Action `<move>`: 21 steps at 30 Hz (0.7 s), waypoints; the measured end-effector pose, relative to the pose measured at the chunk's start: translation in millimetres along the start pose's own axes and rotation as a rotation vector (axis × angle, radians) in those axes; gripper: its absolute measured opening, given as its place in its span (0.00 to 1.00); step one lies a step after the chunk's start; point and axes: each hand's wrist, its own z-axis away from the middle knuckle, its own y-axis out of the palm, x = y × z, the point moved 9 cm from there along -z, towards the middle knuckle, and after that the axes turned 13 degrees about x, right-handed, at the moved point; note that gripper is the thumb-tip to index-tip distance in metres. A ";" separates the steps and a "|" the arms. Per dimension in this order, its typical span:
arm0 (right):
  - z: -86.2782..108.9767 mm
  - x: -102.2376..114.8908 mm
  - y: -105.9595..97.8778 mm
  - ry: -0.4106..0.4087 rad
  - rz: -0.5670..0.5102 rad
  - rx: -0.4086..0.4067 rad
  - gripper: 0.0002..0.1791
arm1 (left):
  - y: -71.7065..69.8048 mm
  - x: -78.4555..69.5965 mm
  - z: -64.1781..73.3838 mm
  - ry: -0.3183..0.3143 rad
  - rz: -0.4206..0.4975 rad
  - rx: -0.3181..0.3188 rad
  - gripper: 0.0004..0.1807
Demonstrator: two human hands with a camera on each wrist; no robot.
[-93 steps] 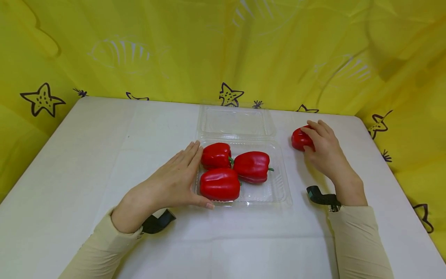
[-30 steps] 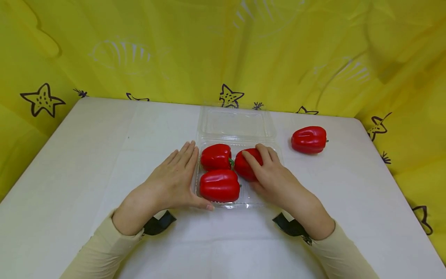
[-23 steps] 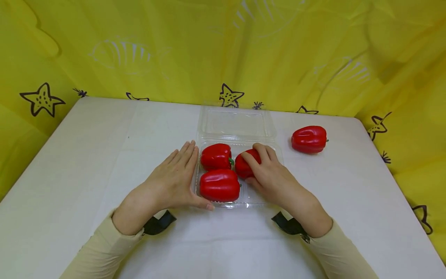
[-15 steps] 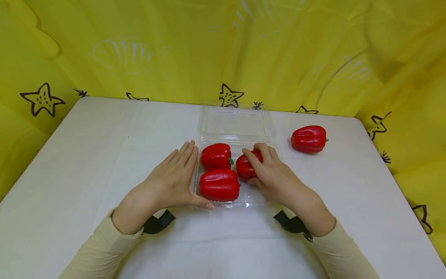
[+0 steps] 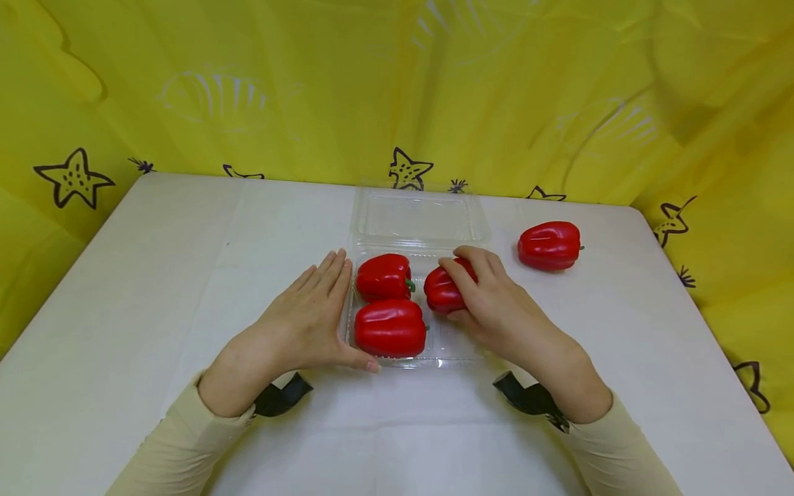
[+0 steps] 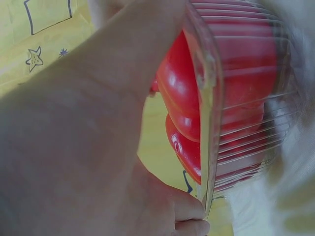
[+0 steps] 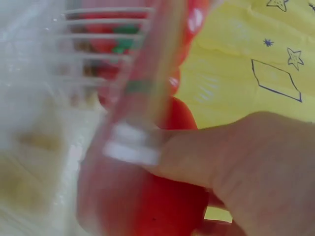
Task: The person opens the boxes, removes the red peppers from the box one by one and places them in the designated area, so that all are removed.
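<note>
My right hand (image 5: 505,313) grips a red bell pepper (image 5: 442,291) over the right half of a clear plastic clamshell box (image 5: 443,353). In the right wrist view the thumb presses on the held pepper (image 7: 174,206), partly seen through the blurred box wall. Two more red bell peppers lie in the left half of the box, a back one (image 5: 381,277) with a green stem and a front one (image 5: 391,328). My left hand (image 5: 304,317) lies along the box's left rim, fingers straight and thumb at the front corner. The left wrist view shows the ribbed side wall (image 6: 241,147) close up.
The box's clear lid (image 5: 422,217) is folded back flat behind it. Another red bell pepper (image 5: 549,246) lies on the white table (image 5: 155,289) at the back right. A yellow curtain (image 5: 335,89) with drawn starfish borders the table.
My right hand has left the back-right pepper on the table and taken hold of the one in the box's right half, shifting it slightly right. My left hand has stayed nearly still.
</note>
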 end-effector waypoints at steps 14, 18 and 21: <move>16.7 -0.3 -29.8 -0.036 0.040 -0.141 0.39 | 1.9 -0.6 1.2 0.000 0.012 0.001 0.76; 21.9 -5.8 -40.1 -0.037 0.032 -0.200 0.38 | 1.0 -0.9 1.3 0.006 0.005 -0.009 0.76; 25.2 -11.9 -44.7 -0.022 0.024 -0.221 0.37 | 0.5 -1.3 1.0 0.009 0.001 -0.011 0.76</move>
